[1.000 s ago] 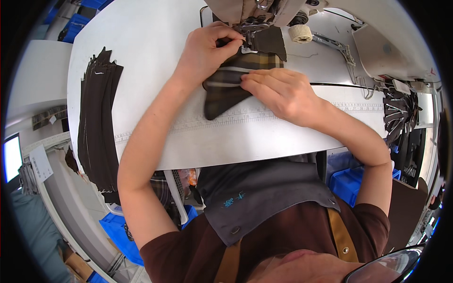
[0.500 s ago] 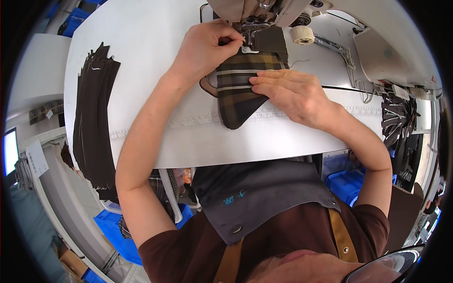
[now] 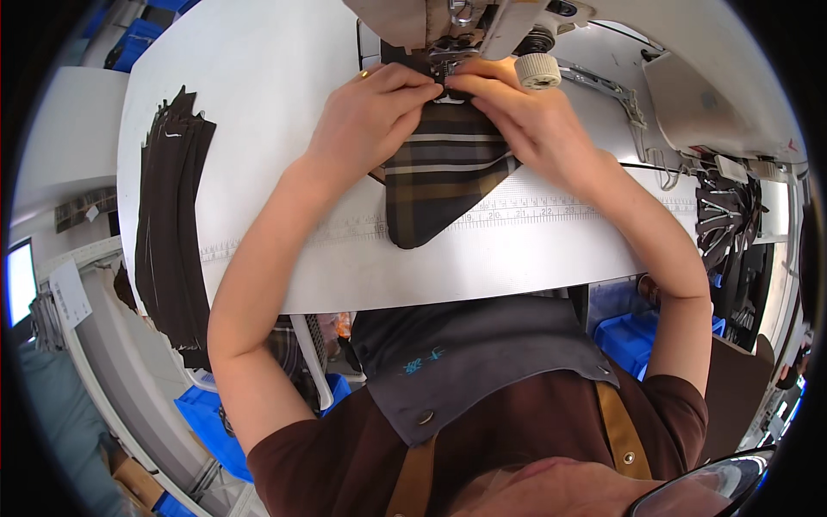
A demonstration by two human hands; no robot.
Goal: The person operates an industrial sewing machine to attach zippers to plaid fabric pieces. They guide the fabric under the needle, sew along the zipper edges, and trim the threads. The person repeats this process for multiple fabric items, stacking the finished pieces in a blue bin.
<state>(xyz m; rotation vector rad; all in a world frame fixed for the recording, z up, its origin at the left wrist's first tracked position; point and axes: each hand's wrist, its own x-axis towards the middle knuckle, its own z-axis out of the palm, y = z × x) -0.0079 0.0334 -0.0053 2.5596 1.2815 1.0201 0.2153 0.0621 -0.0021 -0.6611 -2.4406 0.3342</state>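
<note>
A plaid fabric piece (image 3: 439,185) in brown, black and pale stripes lies beneath the sewing machine's (image 3: 452,52) presser foot, its rounded tip toward me. My left hand (image 3: 366,125) is closed, thumb and forefinger pinching the cloth's edge just left of the foot. From the other side, my right hand (image 3: 543,125) reaches in with bent fingers, gripping the cloth at the foot's right. Both sets of fingertips nearly meet in front of the needle area. The cloth's far part is hidden behind the hands and the machine head.
Dark brown fabric strips (image 3: 172,224) lie stacked along the table's left edge. A printed ruler scale (image 3: 534,211) crosses the white tabletop (image 3: 336,271). Dark pieces with zippers (image 3: 728,211) hang at the right. Blue bins (image 3: 629,340) stand below the table.
My right hand has moved up and left from the cloth's middle to the presser foot. The cloth has turned slightly, its tip shifting left and nearer. My left hand stays beside the foot, a little lower.
</note>
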